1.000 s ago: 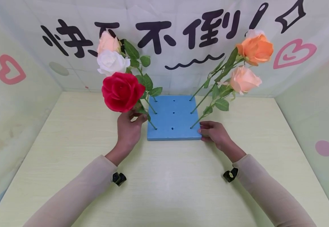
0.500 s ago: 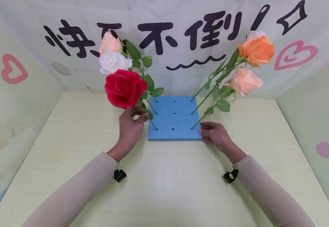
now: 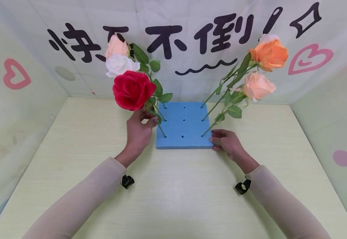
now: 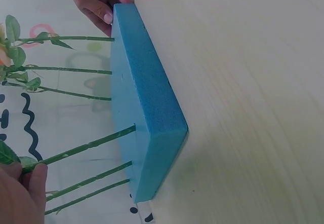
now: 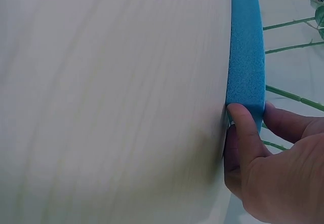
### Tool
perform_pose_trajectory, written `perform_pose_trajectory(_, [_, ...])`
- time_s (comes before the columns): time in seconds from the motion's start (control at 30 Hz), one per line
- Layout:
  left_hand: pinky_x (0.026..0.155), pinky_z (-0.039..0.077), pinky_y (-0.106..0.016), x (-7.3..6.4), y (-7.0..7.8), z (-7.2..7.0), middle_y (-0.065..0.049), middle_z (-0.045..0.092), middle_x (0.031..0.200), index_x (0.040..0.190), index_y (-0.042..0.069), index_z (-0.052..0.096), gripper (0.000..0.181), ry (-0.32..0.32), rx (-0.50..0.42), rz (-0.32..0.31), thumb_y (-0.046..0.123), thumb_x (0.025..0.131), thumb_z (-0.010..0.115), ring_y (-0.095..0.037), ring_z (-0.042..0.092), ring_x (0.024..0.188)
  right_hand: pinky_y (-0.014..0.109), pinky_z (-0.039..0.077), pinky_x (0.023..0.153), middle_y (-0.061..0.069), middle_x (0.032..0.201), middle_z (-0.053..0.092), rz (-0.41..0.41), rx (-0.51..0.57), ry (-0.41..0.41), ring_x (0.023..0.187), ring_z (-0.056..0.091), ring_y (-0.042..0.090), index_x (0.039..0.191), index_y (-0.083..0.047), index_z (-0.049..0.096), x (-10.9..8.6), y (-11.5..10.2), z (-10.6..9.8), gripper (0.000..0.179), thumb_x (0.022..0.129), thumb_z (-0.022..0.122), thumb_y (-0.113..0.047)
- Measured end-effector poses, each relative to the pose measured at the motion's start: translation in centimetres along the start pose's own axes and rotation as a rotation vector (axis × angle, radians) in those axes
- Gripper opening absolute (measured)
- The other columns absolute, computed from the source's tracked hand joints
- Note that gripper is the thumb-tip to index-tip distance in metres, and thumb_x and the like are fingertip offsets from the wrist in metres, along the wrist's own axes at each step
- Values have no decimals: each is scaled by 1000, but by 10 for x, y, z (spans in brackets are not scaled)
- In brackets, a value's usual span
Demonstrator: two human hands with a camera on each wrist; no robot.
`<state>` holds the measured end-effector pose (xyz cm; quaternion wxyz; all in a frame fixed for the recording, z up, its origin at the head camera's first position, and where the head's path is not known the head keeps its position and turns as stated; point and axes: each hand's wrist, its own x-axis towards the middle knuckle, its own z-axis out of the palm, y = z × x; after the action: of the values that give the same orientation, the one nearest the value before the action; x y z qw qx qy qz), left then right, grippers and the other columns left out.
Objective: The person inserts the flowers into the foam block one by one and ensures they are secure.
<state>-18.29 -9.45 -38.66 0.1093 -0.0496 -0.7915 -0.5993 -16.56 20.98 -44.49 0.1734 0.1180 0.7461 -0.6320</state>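
My left hand [image 3: 138, 134] pinches the green stem of a red rose [image 3: 134, 90] between thumb and fingers. That stem stands in the front left hole of a blue foam board [image 3: 173, 127] and leans left. In the left wrist view the thumb and a finger close round the stem [image 4: 86, 147] a little way from the board. My right hand [image 3: 228, 142] grips the board's front right corner, thumb on top. Its lower fingers press the side in the right wrist view. The red bloom partly hides the left fingers in the head view.
Behind the red rose stand a white rose [image 3: 121, 65] and a pale pink rose [image 3: 116, 46]. On the right lean an orange rose [image 3: 270, 54], a peach rose [image 3: 258, 86] and a whitish rose [image 3: 269, 38] mostly hidden. A printed cloth wall [image 3: 161, 79] rises behind the board.
My left hand and the red rose have shifted slightly up and to the right, the stem still pinched. The right hand keeps its place on the board's corner. The head view has tilted a little.
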Motion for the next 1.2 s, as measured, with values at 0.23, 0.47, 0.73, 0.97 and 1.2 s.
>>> perform_pose_trajectory(0.23, [72,59,-22,4,0,3,-13,66,97,111,-1,59,23,11,1,19,2,90,66,-19,63,90,24,59,70,24,132,48,-3,1,-2,76,62,9,142,5,43,-2,-1,1,51,95,60,-5])
perform_pose_trajectory(0.47, [74,59,-23,6,1,3,-14,64,96,108,-2,58,22,0,-36,1,5,90,68,-21,64,88,25,60,73,20,130,51,3,-21,21,82,63,11,141,2,46,1,-2,2,49,94,61,-6])
perform_pose_trajectory(0.73, [72,59,-22,6,0,5,-15,63,97,108,-3,57,24,6,-58,-13,4,89,69,-21,63,88,27,60,76,21,131,51,4,-40,27,83,64,11,141,2,46,3,-4,0,49,95,61,-6])
perform_pose_trajectory(0.97, [71,59,-22,7,0,5,-15,62,96,108,-3,57,24,14,-76,-15,3,88,68,-21,63,87,28,60,78,21,132,52,5,-47,35,86,63,11,140,2,47,3,-3,1,50,94,63,-6])
perform_pose_trajectory(1.2, [74,59,-22,6,-1,3,-13,63,98,111,-2,56,27,6,-62,-10,5,89,69,-20,63,89,27,60,77,20,132,53,-9,-42,42,86,64,11,139,2,49,2,-1,1,49,93,63,-7])
